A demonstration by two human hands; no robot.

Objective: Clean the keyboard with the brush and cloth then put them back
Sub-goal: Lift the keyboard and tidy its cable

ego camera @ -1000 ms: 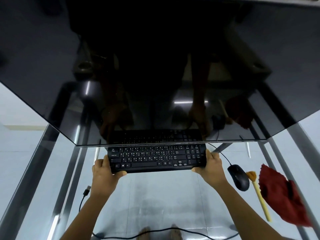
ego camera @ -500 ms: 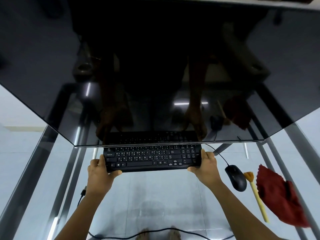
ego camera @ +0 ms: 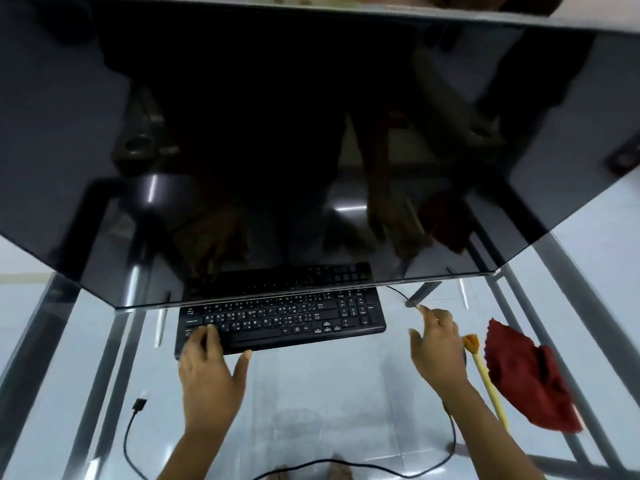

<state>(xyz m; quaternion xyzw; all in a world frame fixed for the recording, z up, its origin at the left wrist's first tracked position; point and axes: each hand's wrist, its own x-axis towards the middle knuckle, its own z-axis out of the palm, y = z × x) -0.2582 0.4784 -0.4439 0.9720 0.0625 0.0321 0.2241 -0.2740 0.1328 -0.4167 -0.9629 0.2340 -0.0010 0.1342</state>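
A black keyboard point(ego camera: 287, 320) lies on the glass desk, its far edge under the monitor. My left hand point(ego camera: 211, 372) rests on its near left corner, fingers on the keys and thumb spread at the front edge. My right hand point(ego camera: 438, 344) is off the keyboard, to its right, fingers apart and holding nothing. It hovers over the spot where the mouse lay, which is hidden. Just right of that hand lies a yellow brush point(ego camera: 485, 372) with tan bristles pointing away from me. A crumpled red cloth point(ego camera: 523, 372) lies right of the brush.
A large dark monitor point(ego camera: 277, 133) overhangs the far half of the glass desk point(ego camera: 329, 393) and reflects my hands. A loose black USB cable point(ego camera: 138, 407) lies at the near left. Metal frame bars point(ego camera: 568, 306) run under the glass at both sides.
My right hand let go of the keyboard's right end and moved right toward the brush. My left hand shifted from gripping the left end to resting on the keys. The keyboard now lies flat.
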